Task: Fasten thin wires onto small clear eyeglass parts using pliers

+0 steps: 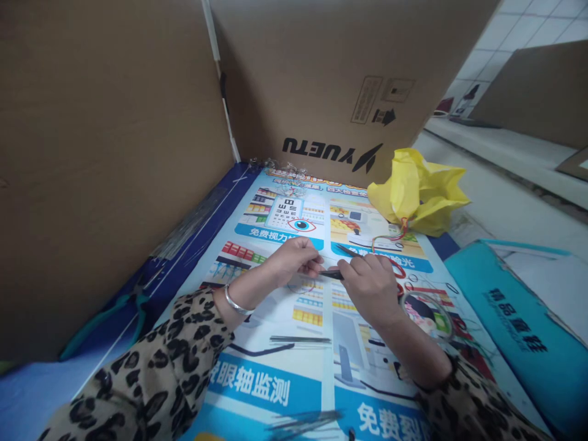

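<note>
Over the middle of the printed sheet [307, 361], my left hand [296, 258] is closed in a pinch on something too thin to make out. My right hand [371, 286] wraps round a dark pointed tool [331, 274], whose tip reaches toward my left fingertips. Red-handled scissors [399, 269] lie just beyond my right hand, partly hidden by it. Below the hands a bundle of thin dark wires [300, 340] rests on the sheet, and another bundle [305, 422] lies near the bottom edge.
Cardboard panels [321, 79] stand at the left and back. Teal-handled pliers [138, 300] lie at the left. A crumpled yellow bag [416, 190], a roll of clear tape [448, 315] and a teal box [514, 306] are on the right. Thin wire pieces [289, 174] lie at the back.
</note>
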{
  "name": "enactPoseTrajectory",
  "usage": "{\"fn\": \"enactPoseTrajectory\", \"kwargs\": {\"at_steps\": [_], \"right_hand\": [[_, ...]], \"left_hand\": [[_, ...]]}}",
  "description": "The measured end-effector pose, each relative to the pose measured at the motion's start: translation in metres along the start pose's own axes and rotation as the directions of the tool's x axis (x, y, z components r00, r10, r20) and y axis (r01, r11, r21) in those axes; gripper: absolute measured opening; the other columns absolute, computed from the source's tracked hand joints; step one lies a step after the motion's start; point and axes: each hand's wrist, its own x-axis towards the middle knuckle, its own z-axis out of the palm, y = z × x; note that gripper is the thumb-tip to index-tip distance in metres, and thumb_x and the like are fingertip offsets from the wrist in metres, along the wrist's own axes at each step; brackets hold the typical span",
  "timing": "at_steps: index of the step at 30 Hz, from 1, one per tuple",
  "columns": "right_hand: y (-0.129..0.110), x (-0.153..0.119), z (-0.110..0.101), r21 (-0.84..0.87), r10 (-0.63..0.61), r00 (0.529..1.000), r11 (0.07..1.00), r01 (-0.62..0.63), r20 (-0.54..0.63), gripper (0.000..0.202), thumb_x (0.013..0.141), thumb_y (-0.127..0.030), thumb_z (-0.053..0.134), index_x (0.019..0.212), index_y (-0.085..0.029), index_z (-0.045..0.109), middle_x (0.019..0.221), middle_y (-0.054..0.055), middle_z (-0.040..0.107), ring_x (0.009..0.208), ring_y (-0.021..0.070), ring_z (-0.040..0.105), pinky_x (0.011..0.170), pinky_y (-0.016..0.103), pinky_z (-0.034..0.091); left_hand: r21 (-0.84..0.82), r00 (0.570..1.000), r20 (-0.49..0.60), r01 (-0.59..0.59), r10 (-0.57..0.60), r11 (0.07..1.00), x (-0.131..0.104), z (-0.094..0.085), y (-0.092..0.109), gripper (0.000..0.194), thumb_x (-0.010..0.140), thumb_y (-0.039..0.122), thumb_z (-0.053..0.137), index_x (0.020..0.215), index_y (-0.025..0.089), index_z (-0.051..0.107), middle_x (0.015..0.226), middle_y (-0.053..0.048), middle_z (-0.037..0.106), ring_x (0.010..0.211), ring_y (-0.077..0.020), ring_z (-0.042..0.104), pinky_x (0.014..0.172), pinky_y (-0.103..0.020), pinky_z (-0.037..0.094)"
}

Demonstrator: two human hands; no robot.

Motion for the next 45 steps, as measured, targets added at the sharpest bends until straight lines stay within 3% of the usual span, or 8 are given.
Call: {"fn": "enactPoseTrajectory", "kwargs": {"at_steps": [24, 30, 34, 37, 40, 43, 45], "right_hand": [[0.001, 0.0, 0.0, -0.044, -0.022, 1.0, 0.999, 0.022, -0.004, 0.014, 0.085, -0.026, 0.049, 0.081, -0.019, 0.06, 0.063, 0.002, 0.051, 0.069, 0.0162, 0.038, 0.066, 0.034, 0.021], [-0.001, -0.002, 0.002, -0.005, -0.025, 0.999, 1.0, 0.026, 0.027, 0.015, 0.085, -0.021, 0.046, 0.084, -0.017, 0.061, 0.064, 0.003, 0.054, 0.069, 0.0164, 0.042, 0.067, 0.033, 0.023], [0.0, -0.003, 0.005, 0.031, -0.004, 0.99, 1.0, -0.001, 0.143, 0.018, 0.083, -0.015, 0.044, 0.085, -0.017, 0.062, 0.065, 0.004, 0.057, 0.067, 0.0171, 0.046, 0.065, 0.032, 0.024], [-0.002, -0.001, 0.006, 0.086, 0.03, 0.95, 0.994, -0.06, 0.312, 0.018, 0.081, -0.014, 0.045, 0.082, -0.018, 0.062, 0.066, 0.004, 0.06, 0.065, 0.0166, 0.05, 0.061, 0.03, 0.023], [-0.005, 0.003, 0.005, 0.154, 0.078, 0.866, 0.972, -0.176, 0.494, 0.017, 0.082, -0.023, 0.046, 0.078, -0.021, 0.063, 0.069, 0.004, 0.064, 0.063, 0.0154, 0.054, 0.055, 0.028, 0.021], [-0.006, 0.007, 0.002, 0.203, 0.089, 0.777, 0.941, -0.271, 0.624, 0.021, 0.083, -0.032, 0.046, 0.076, -0.022, 0.063, 0.07, 0.002, 0.066, 0.06, 0.014, 0.056, 0.051, 0.026, 0.019], [-0.006, 0.009, 0.0, 0.228, 0.076, 0.744, 0.927, -0.298, 0.663, 0.025, 0.084, -0.035, 0.044, 0.074, -0.022, 0.063, 0.068, 0.002, 0.066, 0.059, 0.0133, 0.056, 0.049, 0.025, 0.019]], "left_hand": [[0.011, 0.999, -0.043, 0.025, -0.025, 1.0, -0.001, 0.003, 0.003, 0.013, 0.075, 0.015, 0.053, 0.066, 0.014, 0.044, 0.069, -0.004, 0.06, 0.049, -0.0072, 0.056, 0.047, -0.021, 0.047], [0.04, 0.998, -0.037, -0.054, 0.055, 0.998, -0.002, 0.003, 0.004, 0.012, 0.075, 0.015, 0.052, 0.066, 0.014, 0.044, 0.066, -0.002, 0.06, 0.05, -0.0078, 0.057, 0.048, -0.021, 0.047], [0.142, 0.991, 0.001, -0.135, 0.137, 0.981, -0.002, 0.002, 0.007, 0.011, 0.077, 0.017, 0.051, 0.068, 0.014, 0.046, 0.066, -0.002, 0.061, 0.054, -0.0081, 0.058, 0.054, -0.023, 0.048], [0.281, 0.966, 0.11, -0.254, 0.232, 0.926, -0.002, -0.001, 0.009, 0.01, 0.078, 0.02, 0.051, 0.07, 0.014, 0.049, 0.067, -0.002, 0.062, 0.06, -0.0088, 0.059, 0.061, -0.024, 0.048], [0.464, 0.921, 0.235, -0.387, 0.311, 0.797, -0.004, -0.005, 0.012, 0.012, 0.08, 0.02, 0.049, 0.071, 0.014, 0.053, 0.07, -0.002, 0.063, 0.066, -0.0091, 0.059, 0.066, -0.023, 0.047], [0.576, 0.89, 0.318, -0.456, 0.327, 0.679, -0.008, -0.006, 0.016, 0.014, 0.081, 0.018, 0.045, 0.073, 0.015, 0.056, 0.073, -0.001, 0.063, 0.068, -0.009, 0.058, 0.066, -0.022, 0.045], [0.614, 0.884, 0.341, -0.468, 0.32, 0.636, -0.011, -0.005, 0.019, 0.016, 0.081, 0.017, 0.043, 0.074, 0.016, 0.057, 0.072, -0.001, 0.063, 0.068, -0.0088, 0.058, 0.065, -0.021, 0.044]]}}
